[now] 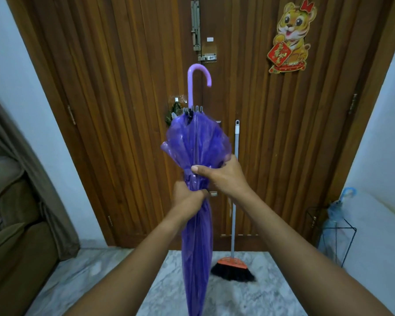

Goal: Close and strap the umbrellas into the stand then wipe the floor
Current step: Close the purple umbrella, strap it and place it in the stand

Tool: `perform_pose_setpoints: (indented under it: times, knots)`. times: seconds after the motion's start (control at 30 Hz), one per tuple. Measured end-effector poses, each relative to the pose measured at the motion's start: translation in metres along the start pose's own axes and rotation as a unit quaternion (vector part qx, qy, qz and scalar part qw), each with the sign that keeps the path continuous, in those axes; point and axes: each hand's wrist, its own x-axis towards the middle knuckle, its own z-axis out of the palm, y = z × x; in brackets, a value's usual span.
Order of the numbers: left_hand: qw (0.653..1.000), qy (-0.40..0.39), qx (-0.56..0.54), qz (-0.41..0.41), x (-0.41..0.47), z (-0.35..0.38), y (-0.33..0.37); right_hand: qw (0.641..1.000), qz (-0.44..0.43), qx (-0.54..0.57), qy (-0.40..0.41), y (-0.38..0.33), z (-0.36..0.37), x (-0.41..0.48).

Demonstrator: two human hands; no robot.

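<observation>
A closed purple umbrella stands upright in front of me, its lilac hooked handle at the top and its tip hidden below the frame. My left hand is wrapped around its middle. Just above it, my right hand grips the gathered canopy, thumb pressed across the folds. Above my hands the canopy still flares out loosely. At the right wall a black wire umbrella stand holds a closed pale blue umbrella.
A wooden double door fills the wall ahead. A broom with an orange head leans against it, bristles on the marble floor. A brown sofa and curtain stand at the left.
</observation>
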Motion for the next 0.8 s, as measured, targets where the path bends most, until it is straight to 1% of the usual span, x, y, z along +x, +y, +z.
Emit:
perform_pose_setpoints:
  times: [0.1,0.17,0.27,0.33,0.4,0.47,0.53,0.57,0.6,0.63,0.67,0.73,0.77,0.8]
  knots:
    - [0.999,0.025,-0.011,-0.018,0.006,-0.01,0.006,0.998,0.014,-0.059,-0.015,-0.004,-0.004,0.003]
    - [0.999,0.037,-0.019,-0.022,0.01,-0.023,0.011,0.998,0.006,-0.067,-0.013,-0.006,-0.011,0.002]
    - [0.998,-0.006,-0.048,-0.034,0.011,-0.032,0.017,0.999,-0.022,-0.041,-0.028,-0.007,-0.018,-0.005]
    - [0.987,-0.062,-0.134,-0.056,0.009,-0.033,0.019,0.998,-0.021,-0.026,-0.045,-0.005,-0.018,-0.005]
    - [0.958,-0.152,-0.228,-0.086,0.006,-0.033,0.02,0.997,-0.009,-0.003,-0.071,-0.005,-0.017,-0.004]
    - [0.913,-0.255,-0.294,-0.125,0.004,-0.033,0.023,0.994,0.009,0.022,-0.109,-0.006,-0.017,-0.003]
    - [0.862,-0.354,-0.33,-0.146,0.005,-0.037,0.026,0.987,0.015,0.047,-0.154,-0.005,-0.018,-0.003]
    - [0.842,-0.397,-0.334,-0.151,0.006,-0.038,0.026,0.98,0.028,0.078,-0.182,-0.005,-0.019,-0.004]
    - [0.83,-0.425,-0.326,-0.153,0.008,-0.039,0.025,0.969,0.046,0.126,-0.209,-0.004,-0.02,-0.005]
    - [0.827,-0.443,-0.311,-0.153,0.008,-0.039,0.024,0.957,0.064,0.174,-0.222,-0.004,-0.021,-0.006]
    - [0.831,-0.451,-0.287,-0.152,0.009,-0.039,0.023,0.95,0.07,0.206,-0.225,-0.004,-0.022,-0.008]
    - [0.851,-0.447,-0.23,-0.153,0.009,-0.039,0.024,0.954,0.065,0.214,-0.198,-0.004,-0.023,-0.007]
    - [0.871,-0.42,-0.202,-0.156,0.009,-0.039,0.023,0.966,0.054,0.19,-0.169,-0.001,-0.022,-0.005]
    - [0.9,-0.37,-0.178,-0.146,0.01,-0.037,0.019,0.977,0.037,0.157,-0.136,0.003,-0.02,-0.003]
